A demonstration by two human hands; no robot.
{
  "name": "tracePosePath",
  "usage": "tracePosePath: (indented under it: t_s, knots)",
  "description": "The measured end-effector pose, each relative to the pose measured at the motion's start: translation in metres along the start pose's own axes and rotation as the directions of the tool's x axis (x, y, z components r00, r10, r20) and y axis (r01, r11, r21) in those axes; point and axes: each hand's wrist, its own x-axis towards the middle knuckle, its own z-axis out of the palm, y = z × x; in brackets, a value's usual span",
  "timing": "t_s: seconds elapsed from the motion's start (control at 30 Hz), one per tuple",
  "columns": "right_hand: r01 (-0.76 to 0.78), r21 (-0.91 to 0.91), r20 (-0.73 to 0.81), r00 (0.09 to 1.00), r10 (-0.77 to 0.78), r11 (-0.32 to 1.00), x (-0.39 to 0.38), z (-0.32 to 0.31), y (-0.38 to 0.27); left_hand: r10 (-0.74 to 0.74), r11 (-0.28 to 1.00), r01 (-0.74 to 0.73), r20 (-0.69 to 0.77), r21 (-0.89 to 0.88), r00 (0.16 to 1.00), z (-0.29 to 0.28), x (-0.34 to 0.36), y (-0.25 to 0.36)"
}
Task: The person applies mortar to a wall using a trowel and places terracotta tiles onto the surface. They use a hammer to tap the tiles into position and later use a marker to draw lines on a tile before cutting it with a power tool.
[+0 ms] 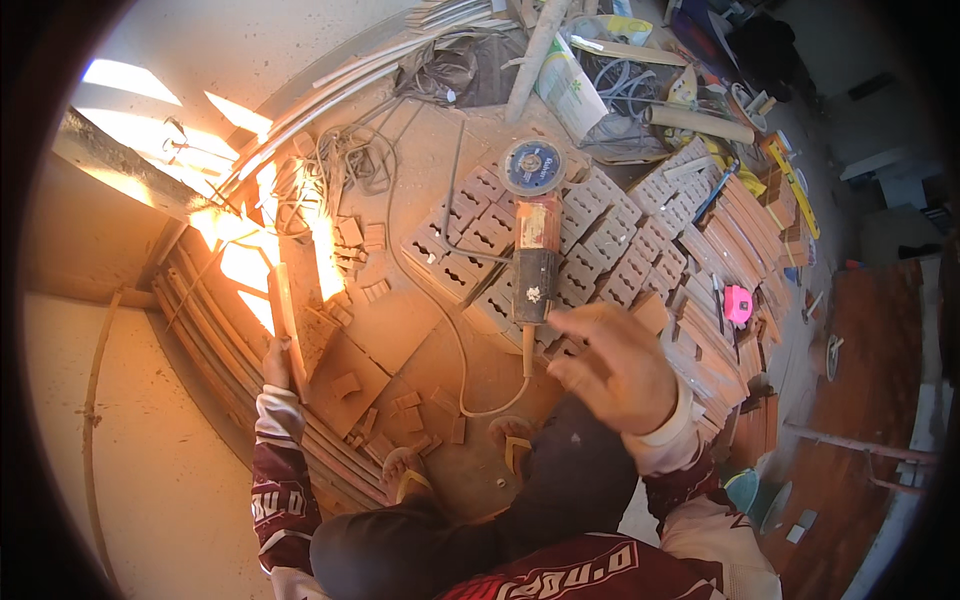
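Left hand: the left hand (277, 362) was closed around the lower part of a long reddish-brown strip (287, 322), out on the person's left.
Left forearm: it stood nearly upright in the view, running from the lower edge, with a maroon sleeve (283, 490) and a pale cuff at the wrist.
Strip: it pointed away from the person, tilted slightly, its far end in glaring sunlight.
Right hand: the right hand (622, 368) was free of any visible load, its thumb and forefinger parted and its fingers bent toward the person's left; whether a fingertip touched the grinder could not be told.
Right forearm: it slanted inward from the lower right, the wrist above the knee area.
Grinder: the angle grinder (536, 258) lay just beside the right fingertips, over the stacked hollow bricks (603, 222), its blue disc (531, 167) at the far end and its cord (463, 372) looping from the near end.
Tape measure: a pink tape measure (738, 304) sat on the pile beyond the right hand.
Feet: sandalled feet (405, 466) rested among broken pieces (407, 401).
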Motion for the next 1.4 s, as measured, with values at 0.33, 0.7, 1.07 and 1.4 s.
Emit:
tracePosePath:
  t_s: [0.33,0.7,1.07,1.4]
  knots:
    - [0.015,-0.529,0.408,0.881,0.239,0.848,-0.118,0.033,0.111,0.061,0.986,-0.049,0.074,-0.157,0.995,0.000,-0.061,-0.015]
    - [0.315,-0.601,0.517,0.854,0.057,0.734,-0.120,0.032,0.141,0.036,0.971,-0.009,0.109,-0.240,0.993,-0.029,-0.048,-0.045]
    - [0.258,-0.698,0.405,0.912,0.071,0.668,-0.098,0.027,0.192,0.049,0.998,-0.042,0.150,-0.046,0.987,-0.036,-0.050,-0.045]
    - [-0.773,-0.507,-0.431,0.611,0.664,0.382,-0.159,-0.062,0.332,0.057,0.995,-0.055,0.018,-0.086,0.998,-0.028,-0.072,-0.044]
